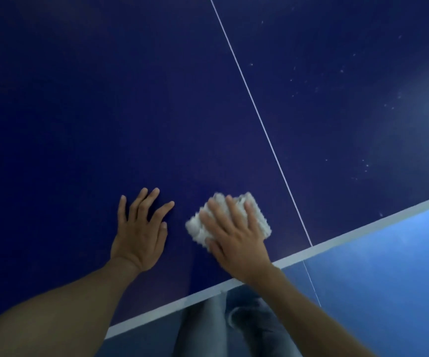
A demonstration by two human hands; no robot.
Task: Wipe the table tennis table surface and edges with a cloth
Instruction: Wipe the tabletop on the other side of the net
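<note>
The worktop [105,99] is a dark blue table tennis surface that fills most of the view, lit dimly, with a paler sheen toward its far right. A thin white centre line [259,117] runs from the top middle down to the near edge, where it meets the broad white edge stripe [362,228] that crosses the view on a slant. Right of the centre line the surface carries scattered pale specks [293,81]; left of it the blue looks even and unmarked.

The cloth [256,215], white and nubbly, lies flat on the worktop just left of the centre line and a little inside the edge stripe. Its outline is blurred. The right hand [234,235] lies on top of it, palm down with fingers spread and straight, pressing rather than clutching; the cloth shows beyond the fingertips and at both sides. The left hand [141,233] lies further left of the centre line, near the cloth but apart from it, open and flat on the bare blue with fingers splayed, holding nothing.

Below the edge stripe a lighter blue floor [388,292] shows at the lower right, and the person's grey trouser legs [208,328] stand against the worktop's near edge
</note>
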